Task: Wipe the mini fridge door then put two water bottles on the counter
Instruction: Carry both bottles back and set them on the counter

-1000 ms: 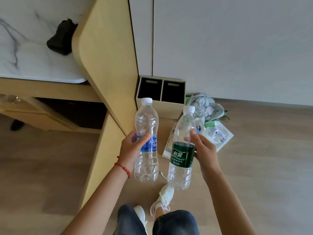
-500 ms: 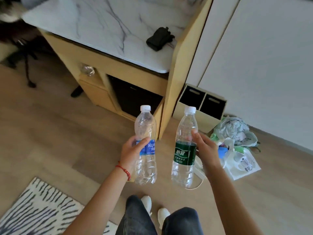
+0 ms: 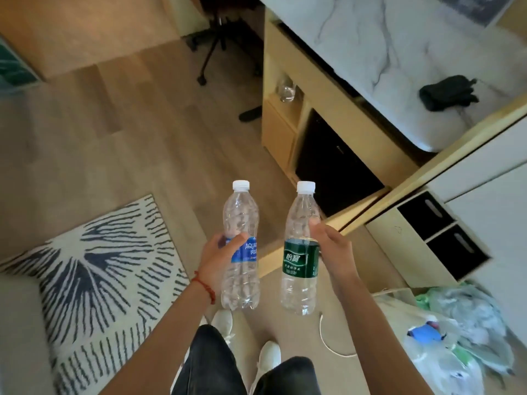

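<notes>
Nearest the camera, the person stood on the wood floor (image 3: 159,115) beside a striped rug (image 3: 94,269). The left hand (image 3: 219,259) was closed round the blue-labelled bottle (image 3: 241,246) at its label. The right hand (image 3: 328,246) gripped the green-labelled bottle (image 3: 301,249) just above its label. Both bottles were upright, capped, side by side and apart, held in the air well short of the desk (image 3: 399,61). Beyond them the black mini fridge door (image 3: 333,166) sat shut under the marble desk, where a dark cloth (image 3: 447,92) lay. Judged risks: a bottle set too near the rounded desk edge could tip off; a base landing on the cloth could topple.
</notes>
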The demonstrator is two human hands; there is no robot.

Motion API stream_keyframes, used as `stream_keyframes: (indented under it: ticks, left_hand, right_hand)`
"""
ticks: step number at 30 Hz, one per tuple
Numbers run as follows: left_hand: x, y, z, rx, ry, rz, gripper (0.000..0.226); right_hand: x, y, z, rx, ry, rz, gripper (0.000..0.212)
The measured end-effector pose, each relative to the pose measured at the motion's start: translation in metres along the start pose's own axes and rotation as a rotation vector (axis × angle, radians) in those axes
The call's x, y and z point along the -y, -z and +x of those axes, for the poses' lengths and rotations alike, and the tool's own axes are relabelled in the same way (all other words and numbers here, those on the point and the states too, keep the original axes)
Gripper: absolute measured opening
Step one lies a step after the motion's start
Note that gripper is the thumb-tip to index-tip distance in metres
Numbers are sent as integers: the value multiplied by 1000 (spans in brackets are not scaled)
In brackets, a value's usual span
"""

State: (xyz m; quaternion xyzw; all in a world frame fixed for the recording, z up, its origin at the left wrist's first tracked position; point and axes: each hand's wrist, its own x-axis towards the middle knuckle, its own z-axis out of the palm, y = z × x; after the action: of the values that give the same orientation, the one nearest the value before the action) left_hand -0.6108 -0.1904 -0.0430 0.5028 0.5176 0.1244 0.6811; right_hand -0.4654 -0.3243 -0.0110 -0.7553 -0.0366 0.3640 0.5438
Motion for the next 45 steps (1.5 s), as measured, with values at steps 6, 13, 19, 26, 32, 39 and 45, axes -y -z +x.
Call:
stream_keyframes:
  ticks: [6,13,19,26,32,39,45]
  left_hand:
    - [5,88,11,-171,-20,-126,18]
    - [-1,213,43,-302,-8,-216,23]
    - [-25,299,79,-318,-19,-199,24]
    - [-67,341,137,-307,-12,-204,16]
    - [-116,350,211,-269,-34,-184,20]
    - [-198,350,299,-227,-67,-143,27]
    - [-252,343,359,-140,-129,-52,22]
  right_hand:
    - [13,-99,1,181,41,-132,31]
    - [41,-238,6,294,33,-153,15]
    - [61,-335,14,333,38,-162,12]
    - [86,-389,48,310,22,-193,13]
    - [124,-426,111,291,40,-183,11]
    - [188,-461,186,256,42,-131,14]
    - [228,-471,229,158,68,-92,34]
